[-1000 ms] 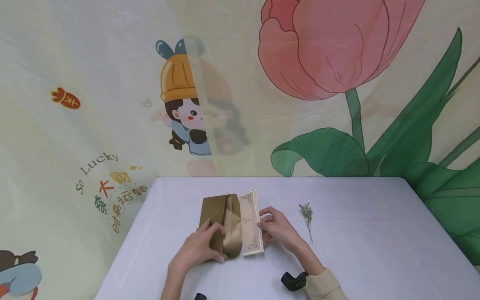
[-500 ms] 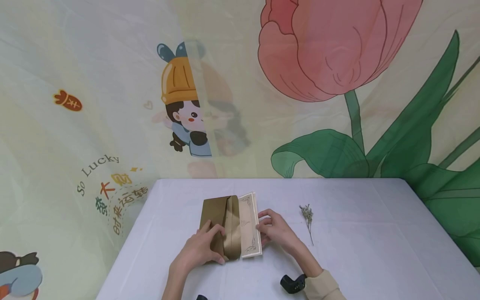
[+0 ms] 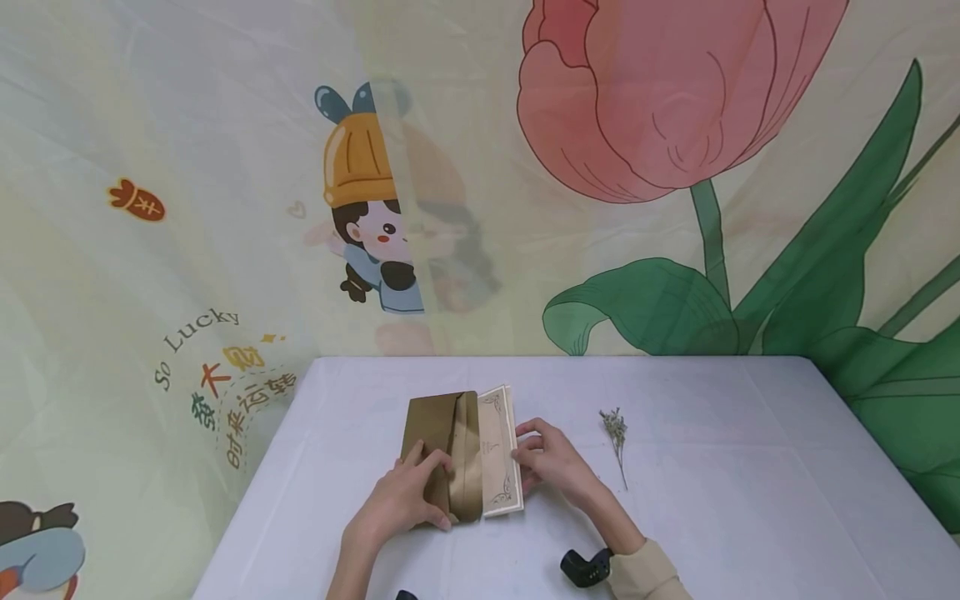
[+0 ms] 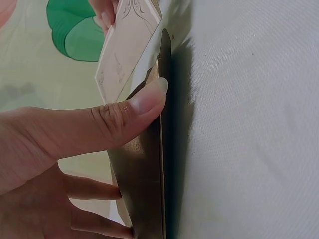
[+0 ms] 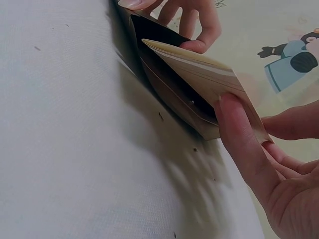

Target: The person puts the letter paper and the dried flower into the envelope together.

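Observation:
A gold-brown envelope (image 3: 431, 425) lies on the table, its mouth and flap to the right. My left hand (image 3: 401, 496) holds it, thumb (image 4: 144, 99) on the near edge and fingers on the upper face. In the right wrist view a left fingertip sits at the raised mouth, and the dark inside shows. With thumb and fingers my right hand (image 3: 551, 458) pinches a cream card (image 3: 501, 454) with printed ornament by its right edge. The card tilts above the flap, and its left edge enters the mouth of the envelope (image 5: 172, 102).
A small sprig of dried flowers (image 3: 614, 429) lies right of my right hand. White cloth covers the table (image 3: 720, 467). Tiny dark crumbs are scattered near the envelope. A printed curtain (image 3: 480, 167) hangs behind the table's far edge.
The card has shifted slightly left with my right hand, closing the gap between it and the envelope, so its left edge now overlaps the mouth. My left hand stays almost in place.

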`<state>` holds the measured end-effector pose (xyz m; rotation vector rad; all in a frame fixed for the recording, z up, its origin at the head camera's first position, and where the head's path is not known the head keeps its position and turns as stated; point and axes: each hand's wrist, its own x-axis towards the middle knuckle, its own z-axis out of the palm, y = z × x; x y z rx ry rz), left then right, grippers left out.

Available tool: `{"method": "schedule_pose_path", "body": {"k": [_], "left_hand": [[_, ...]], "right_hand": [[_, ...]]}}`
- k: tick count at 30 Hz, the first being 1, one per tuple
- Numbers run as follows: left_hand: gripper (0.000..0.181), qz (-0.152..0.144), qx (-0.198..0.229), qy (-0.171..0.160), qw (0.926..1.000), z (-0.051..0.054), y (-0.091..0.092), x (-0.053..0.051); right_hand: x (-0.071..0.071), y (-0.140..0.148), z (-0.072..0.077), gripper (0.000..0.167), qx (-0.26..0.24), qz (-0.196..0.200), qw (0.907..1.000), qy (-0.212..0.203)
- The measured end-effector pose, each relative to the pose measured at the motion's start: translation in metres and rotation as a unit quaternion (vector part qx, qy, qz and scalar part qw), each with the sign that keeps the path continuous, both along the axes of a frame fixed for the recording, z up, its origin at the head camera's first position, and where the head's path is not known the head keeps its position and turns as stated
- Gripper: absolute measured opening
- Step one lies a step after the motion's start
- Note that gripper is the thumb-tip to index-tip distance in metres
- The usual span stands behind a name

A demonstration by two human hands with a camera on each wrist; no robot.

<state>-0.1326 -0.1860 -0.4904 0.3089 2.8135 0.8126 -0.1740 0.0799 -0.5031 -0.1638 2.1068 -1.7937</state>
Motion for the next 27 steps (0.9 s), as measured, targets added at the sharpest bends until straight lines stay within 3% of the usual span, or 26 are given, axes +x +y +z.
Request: {"method": "schedule_pose_path", "body": {"k": [11,27], "left_hand": [[0.066,-0.001,0.004,-0.012,0.9999,0.0047,0.0039,0.0026],[0.067,-0.01,0.011,-0.007,0.9999,0.0021,0.0044,0.0036]], "right_hand": [[0.0019,-0.0034,-0.0013,0.036,-0.004,0.006,1.0,-0.004],[0.0026,-0.0046,-0.0004,0.034,0.005,0.002,1.0,0.002]]}}
